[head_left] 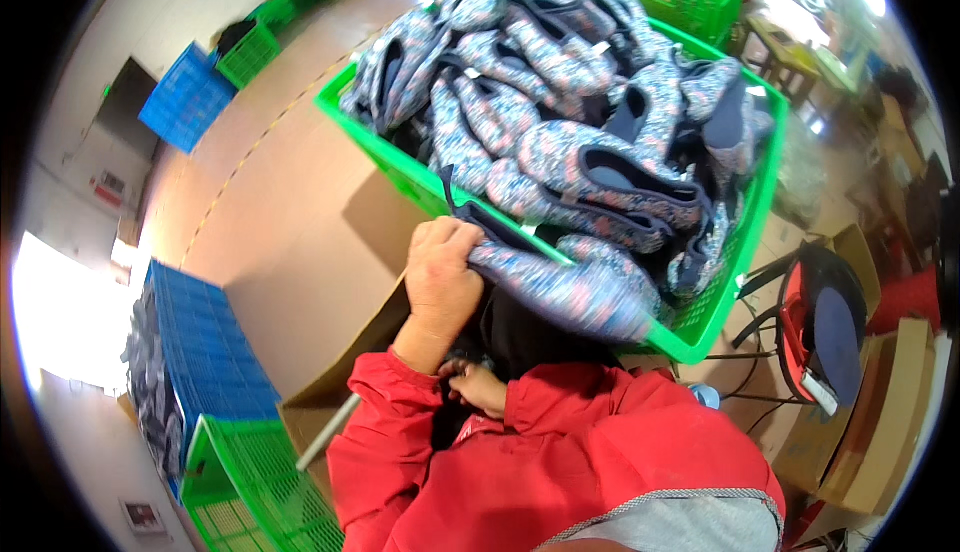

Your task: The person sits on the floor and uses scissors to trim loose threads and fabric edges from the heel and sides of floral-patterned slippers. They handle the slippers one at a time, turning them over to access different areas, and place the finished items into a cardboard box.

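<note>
Over the green crate (700, 327) heaped with floral shoe uppers, left grip (440, 277) clenches one upper (575, 287); right grip (478, 387), fingers curled, state unclear; brown cardboard boxes (880, 422) stand right.

I see little room ahead: the green crate (745, 242) is heaped above its rim with floral pieces (570, 102), leaving no gap to reach down inside. My left hand (440, 277) grips one piece at the near rim. Open floor (290, 182) lies to the left. A cardboard box (330, 392) and a chair (825, 322) hem in both sides.
</note>
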Demonstrator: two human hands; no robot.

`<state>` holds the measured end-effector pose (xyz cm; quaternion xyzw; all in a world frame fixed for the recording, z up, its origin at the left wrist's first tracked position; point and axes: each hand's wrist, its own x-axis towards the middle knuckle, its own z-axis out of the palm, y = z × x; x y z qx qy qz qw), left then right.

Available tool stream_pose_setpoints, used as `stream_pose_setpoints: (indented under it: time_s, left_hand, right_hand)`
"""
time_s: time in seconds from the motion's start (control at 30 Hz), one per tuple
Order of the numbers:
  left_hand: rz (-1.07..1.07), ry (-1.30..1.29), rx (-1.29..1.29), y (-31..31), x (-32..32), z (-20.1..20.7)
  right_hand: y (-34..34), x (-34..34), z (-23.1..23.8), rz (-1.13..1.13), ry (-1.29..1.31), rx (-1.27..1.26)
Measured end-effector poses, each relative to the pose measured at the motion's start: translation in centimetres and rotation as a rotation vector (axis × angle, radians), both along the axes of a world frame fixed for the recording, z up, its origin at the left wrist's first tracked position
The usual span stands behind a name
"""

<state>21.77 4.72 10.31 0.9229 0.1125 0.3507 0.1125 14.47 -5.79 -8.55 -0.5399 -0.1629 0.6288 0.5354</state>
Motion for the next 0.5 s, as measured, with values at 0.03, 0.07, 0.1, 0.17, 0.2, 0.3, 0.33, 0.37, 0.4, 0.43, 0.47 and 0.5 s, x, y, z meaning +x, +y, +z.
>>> stream_pose_setpoints:
  time_s: [0.03, 0.07, 0.1, 0.17, 0.2, 0.3, 0.33, 0.37, 0.4, 0.43, 0.47, 0.5]
  left_hand:
    - [0.026, -0.035, 0.004, 1.1, -2.1, -0.6]
    - [0.052, -0.081, -0.007, 2.3, -3.9, -1.8]
    - [0.099, -0.093, -0.007, 3.8, -6.3, -3.0]
    - [0.164, -0.121, -0.221, 5.3, -10.7, -4.4]
    - [0.159, -0.122, -0.226, 6.6, -13.1, -5.5]
    - [0.062, -0.09, -0.494, 8.5, -19.6, -7.2]
    - [0.055, 0.014, -0.373, 8.3, -21.0, -6.5]
    - [0.028, 0.04, -0.451, 8.2, -22.2, -6.8]
    - [-0.044, 0.022, -0.532, 7.5, -23.2, -8.0]
    - [-0.112, 0.007, -0.59, 7.4, -24.4, -8.8]
    - [-0.183, -0.016, -0.72, 7.3, -25.8, -10.5]
    - [-0.234, 0.028, -0.778, 7.0, -26.3, -10.7]
  right_hand:
    - [0.1, -0.1, -0.3, -0.023, 0.04, 0.053]
    - [0.0, 0.2, -0.7, -0.033, 0.023, 0.047]
    - [0.1, 0.2, -1.7, -0.011, -0.055, 0.112]
    - [0.4, 0.9, -6.7, -0.076, 0.651, 0.405]
    - [0.5, 0.5, -4.4, -0.128, 0.537, 0.355]
    - [0.6, 0.6, 1.6, -0.094, 0.229, 0.207]
    - [0.8, 0.7, 2.1, -0.073, 0.23, 0.205]
    - [0.9, 0.6, 2.4, -0.06, 0.226, 0.203]
    - [0.4, 0.7, 2.3, -0.026, 0.206, 0.18]
    - [0.6, 0.5, 2.3, 0.017, 0.203, 0.191]
    - [0.7, 0.1, 2.5, 0.061, 0.201, 0.184]
    - [0.7, 0.1, 2.4, 0.09, 0.19, 0.171]
